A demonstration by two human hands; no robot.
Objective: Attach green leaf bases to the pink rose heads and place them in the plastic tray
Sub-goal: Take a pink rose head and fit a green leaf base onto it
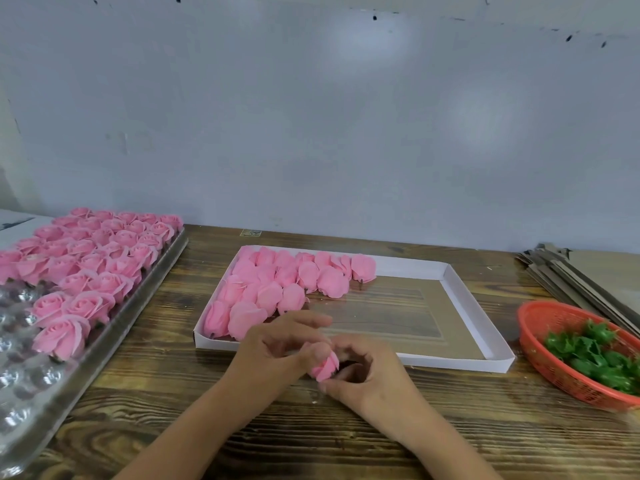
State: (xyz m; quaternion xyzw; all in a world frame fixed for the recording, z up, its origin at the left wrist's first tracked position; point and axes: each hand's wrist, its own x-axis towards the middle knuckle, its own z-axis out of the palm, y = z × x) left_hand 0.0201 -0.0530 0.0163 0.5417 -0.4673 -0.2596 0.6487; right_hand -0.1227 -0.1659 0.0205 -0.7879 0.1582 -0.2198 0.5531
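Both my hands meet over the table's front middle around one pink rose head (325,367). My left hand (273,348) grips it from the left and my right hand (363,372) curls around its right and underside. Any leaf base on it is hidden by my fingers. Behind my hands lies a shallow white-rimmed tray (460,292) with a clear bottom, its left part filled with several pink rose heads (277,289) lying on their sides. Green leaf bases (588,355) fill a red basket (540,344) at the right.
A clear plastic blister tray (38,386) at the left holds several upright pink roses (90,265) in its far part. Flat cardboard pieces (581,275) are stacked at the back right. A grey wall stands behind the wooden table (311,441).
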